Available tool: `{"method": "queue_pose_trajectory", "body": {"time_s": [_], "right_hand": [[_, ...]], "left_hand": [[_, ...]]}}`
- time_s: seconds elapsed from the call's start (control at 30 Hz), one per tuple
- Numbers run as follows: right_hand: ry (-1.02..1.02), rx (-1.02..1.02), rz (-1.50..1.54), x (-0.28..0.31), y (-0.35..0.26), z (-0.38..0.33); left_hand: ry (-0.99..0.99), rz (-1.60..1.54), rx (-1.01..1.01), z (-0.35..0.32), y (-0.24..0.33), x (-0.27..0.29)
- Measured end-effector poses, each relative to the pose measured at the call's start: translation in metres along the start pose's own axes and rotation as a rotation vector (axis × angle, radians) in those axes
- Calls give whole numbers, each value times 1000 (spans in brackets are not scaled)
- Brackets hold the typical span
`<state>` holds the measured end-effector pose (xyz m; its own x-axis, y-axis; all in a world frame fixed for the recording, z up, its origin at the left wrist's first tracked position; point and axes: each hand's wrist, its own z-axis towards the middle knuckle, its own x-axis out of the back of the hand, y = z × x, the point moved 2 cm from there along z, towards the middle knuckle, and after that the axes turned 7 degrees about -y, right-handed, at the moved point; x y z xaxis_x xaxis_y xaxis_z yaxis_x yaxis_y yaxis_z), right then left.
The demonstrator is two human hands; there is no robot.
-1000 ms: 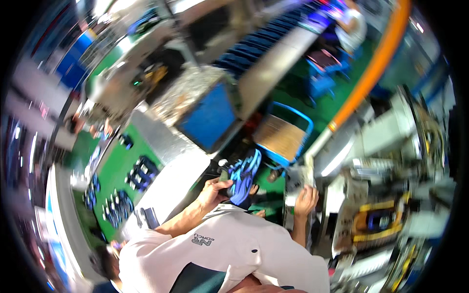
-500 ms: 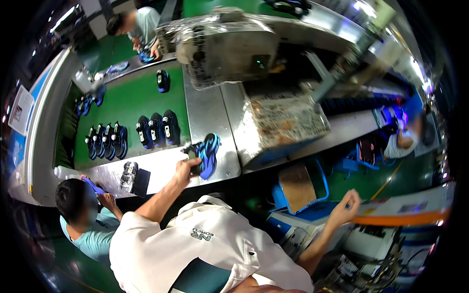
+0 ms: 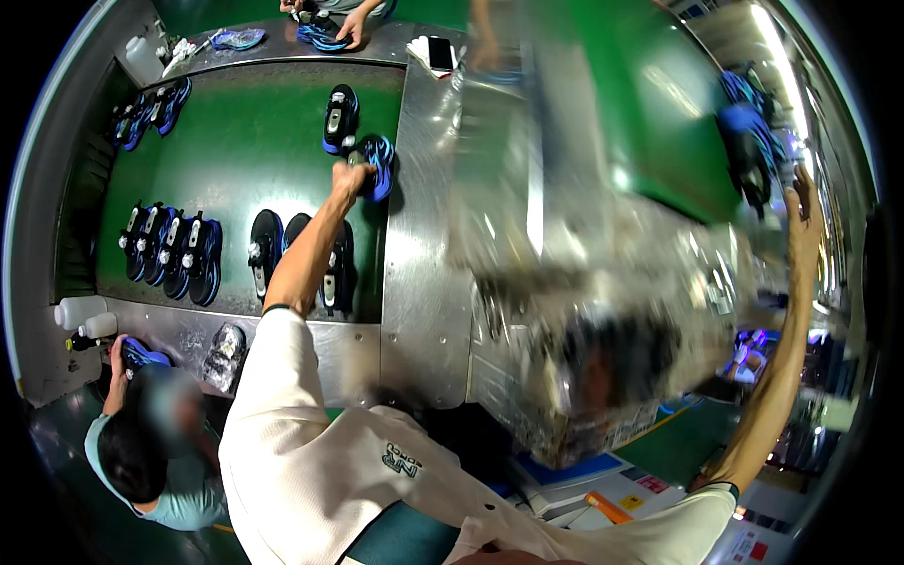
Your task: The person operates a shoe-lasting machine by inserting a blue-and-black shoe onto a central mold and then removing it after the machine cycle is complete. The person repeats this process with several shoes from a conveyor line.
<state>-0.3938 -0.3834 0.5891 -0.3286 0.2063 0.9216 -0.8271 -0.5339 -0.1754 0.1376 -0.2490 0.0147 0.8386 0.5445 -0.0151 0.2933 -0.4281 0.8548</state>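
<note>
Hands far apart, the left hand (image 3: 347,177) grips a blue shoe (image 3: 379,166) at the right edge of the green belt (image 3: 254,141) while the right hand (image 3: 803,209) hangs open well right of it, so I judge the stretched reach could knock the black shoe (image 3: 340,118) just beyond.

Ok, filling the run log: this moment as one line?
left hand: on blue shoe at green belt edge | right hand: raised, empty | co-worker: lower left
</note>
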Motion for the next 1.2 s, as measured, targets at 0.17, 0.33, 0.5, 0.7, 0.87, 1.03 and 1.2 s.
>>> {"method": "queue_pose_trajectory", "body": {"time_s": [0.17,0.33,0.5,0.7,0.87,1.03,1.2], "right_hand": [[-137,-85,-146,-8,76,64],[-57,-210,-218,7,133,95],[-82,-305,-110,-14,-3,22],[-3,-143,265,-50,-85,-24],[528,-240,842,-20,-83,-79],[647,-243,1086,64,-116,-234],[762,-303,1080,97,-138,-420]], "left_hand": [[97,726,-178,77,35,-27],[199,818,-217,55,21,-17],[-165,319,-318,-23,-21,-36],[-537,-38,-155,-238,-99,-47],[-1100,-64,15,-397,-60,-88],[-1679,-133,108,-481,11,-142],[-2092,-307,395,-597,62,-211]]}}
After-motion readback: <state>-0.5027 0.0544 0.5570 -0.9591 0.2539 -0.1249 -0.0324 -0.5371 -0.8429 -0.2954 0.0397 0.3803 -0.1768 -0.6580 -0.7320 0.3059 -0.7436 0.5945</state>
